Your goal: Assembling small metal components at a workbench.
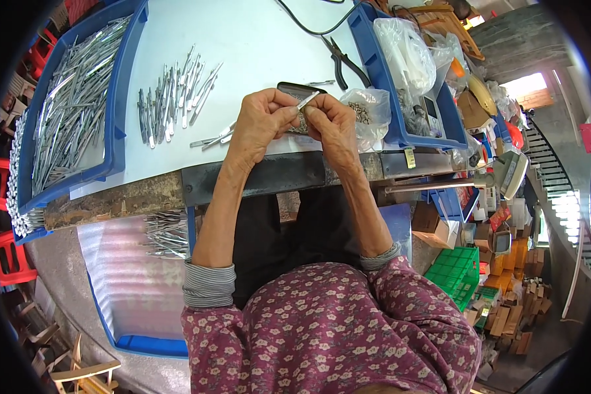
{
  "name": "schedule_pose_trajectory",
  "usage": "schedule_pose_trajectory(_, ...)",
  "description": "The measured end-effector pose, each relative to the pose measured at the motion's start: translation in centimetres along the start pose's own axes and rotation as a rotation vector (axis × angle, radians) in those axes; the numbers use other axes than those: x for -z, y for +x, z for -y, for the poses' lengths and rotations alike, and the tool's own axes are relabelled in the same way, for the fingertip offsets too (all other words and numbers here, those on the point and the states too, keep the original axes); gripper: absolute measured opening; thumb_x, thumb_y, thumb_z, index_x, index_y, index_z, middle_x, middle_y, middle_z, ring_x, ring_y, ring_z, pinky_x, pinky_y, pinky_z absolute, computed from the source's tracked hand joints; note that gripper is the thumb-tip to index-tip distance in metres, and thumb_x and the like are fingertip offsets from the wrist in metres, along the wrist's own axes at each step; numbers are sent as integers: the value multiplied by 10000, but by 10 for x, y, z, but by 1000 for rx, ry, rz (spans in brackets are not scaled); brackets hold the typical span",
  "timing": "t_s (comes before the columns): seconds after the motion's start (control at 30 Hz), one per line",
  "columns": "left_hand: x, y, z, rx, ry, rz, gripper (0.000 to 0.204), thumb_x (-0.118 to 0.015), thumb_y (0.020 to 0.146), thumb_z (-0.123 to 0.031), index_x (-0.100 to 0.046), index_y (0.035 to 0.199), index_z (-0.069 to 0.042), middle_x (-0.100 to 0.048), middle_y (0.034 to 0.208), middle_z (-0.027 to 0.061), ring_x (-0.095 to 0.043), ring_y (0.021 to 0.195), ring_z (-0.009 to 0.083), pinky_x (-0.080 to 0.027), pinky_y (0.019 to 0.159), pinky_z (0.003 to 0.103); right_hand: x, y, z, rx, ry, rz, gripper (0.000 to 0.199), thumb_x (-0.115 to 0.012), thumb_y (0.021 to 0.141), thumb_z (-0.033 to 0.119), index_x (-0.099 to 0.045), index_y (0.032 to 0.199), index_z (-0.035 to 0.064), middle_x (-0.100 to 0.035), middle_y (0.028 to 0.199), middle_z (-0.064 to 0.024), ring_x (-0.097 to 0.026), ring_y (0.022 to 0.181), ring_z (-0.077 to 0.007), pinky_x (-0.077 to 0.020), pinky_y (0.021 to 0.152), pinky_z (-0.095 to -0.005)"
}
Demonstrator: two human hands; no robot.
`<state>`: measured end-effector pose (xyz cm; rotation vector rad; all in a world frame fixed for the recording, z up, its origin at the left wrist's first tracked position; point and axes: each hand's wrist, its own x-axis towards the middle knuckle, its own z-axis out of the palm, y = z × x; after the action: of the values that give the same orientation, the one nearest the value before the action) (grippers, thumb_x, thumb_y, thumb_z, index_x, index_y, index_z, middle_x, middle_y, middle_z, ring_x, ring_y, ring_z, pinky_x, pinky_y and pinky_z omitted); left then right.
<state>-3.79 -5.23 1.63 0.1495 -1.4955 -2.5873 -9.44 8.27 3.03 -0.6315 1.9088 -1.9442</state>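
Note:
My left hand (264,123) and my right hand (335,126) are close together above the near edge of the table, fingers pinched. Between them is a slim silvery metal piece (308,100), tilted up to the right; its lower end is hidden by my fingers. Behind and below my hands sits a dark-rimmed tray (302,87), mostly covered by them. Beside my right hand lies a clear plastic bag (374,113) with many small brownish metal parts. Left of my left hand, several similar slim metal pieces (210,141) lie loosely on the white tabletop (249,59).
More slim metal pieces (177,92) lie in rough rows. A blue bin (116,125) full of them stands at the left. Black-handled pliers (339,62) lie at the far side. Another blue bin (391,125) holds plastic bags. Below the table is a lined blue tray (131,282).

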Motion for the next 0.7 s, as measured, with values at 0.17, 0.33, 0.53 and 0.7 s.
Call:
schedule_pose_trajectory(0.17,-4,2,7,-114,146,-89,92,-575,767,-4,-556,852,26,-574,630,48,-434,479,32,-299,412,151,-2,2,-5,-1,-22,-10,79,-517,795,54,-539,741,1,-461,587,27,-376,476,-24,-285,408,-175)
schedule_pose_trajectory(0.33,-5,1,3,-93,146,-71,77,-565,771,8,-551,845,24,-572,635,44,-467,514,39,-344,444,153,-2,6,-8,-38,183,-9,73,-530,790,48,-538,746,-10,-471,602,12,-378,488,-28,-284,415,-172)
schedule_pose_trajectory(0.53,-7,3,10,-236,337,-116,39,-535,766,43,-537,804,33,-564,646,43,-517,574,68,-428,521,189,-1,9,-5,-127,349,32,68,-533,789,34,-535,754,-24,-479,623,-4,-373,499,-41,-289,422,-176)
schedule_pose_trajectory(0.7,-7,1,4,-253,296,-91,26,-520,762,54,-535,777,40,-560,625,47,-517,566,73,-432,519,201,-1,9,-3,-142,381,52,60,-524,795,26,-534,764,-25,-472,625,-1,-366,498,-43,-295,420,-177)
